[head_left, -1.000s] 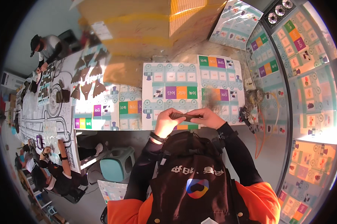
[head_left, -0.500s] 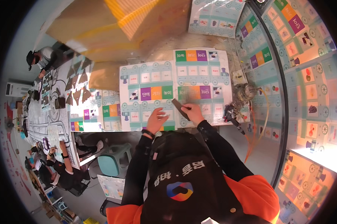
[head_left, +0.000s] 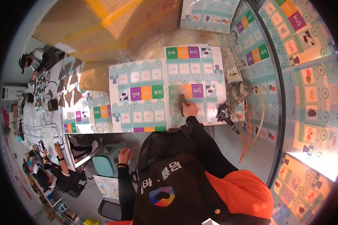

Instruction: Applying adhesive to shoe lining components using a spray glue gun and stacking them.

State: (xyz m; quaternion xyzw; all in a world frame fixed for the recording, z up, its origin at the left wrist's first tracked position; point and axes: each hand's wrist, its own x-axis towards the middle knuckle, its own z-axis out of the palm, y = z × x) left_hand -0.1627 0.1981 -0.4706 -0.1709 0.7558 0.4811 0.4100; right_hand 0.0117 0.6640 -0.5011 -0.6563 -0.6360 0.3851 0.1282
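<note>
My right hand (head_left: 190, 109) is closed on a dark, flat, narrow strip (head_left: 182, 100); I cannot make out its exact kind. The strip lies over the right-hand printed sheet (head_left: 175, 77), pale blue with train pictures and coloured squares. A greyish, blurred patch covers part of that sheet around the strip. Beside it on the left is a second printed sheet (head_left: 137, 105) of the same design. My left hand (head_left: 125, 155) hangs off the table edge near the teal stool, fingers loosely curled, with nothing visible in it.
A black-handled tool (head_left: 228, 119) lies at the table's right, by a round metal fitting (head_left: 241, 90) with yellow and orange hoses. The teal stool (head_left: 104, 165) stands below the table's front edge. Printed panels line the right. Other people work at the left tables.
My left hand has left the sheet and dropped down and left beside the stool. My right hand has shifted slightly left and turned the strip more upright. The view has shifted too.
</note>
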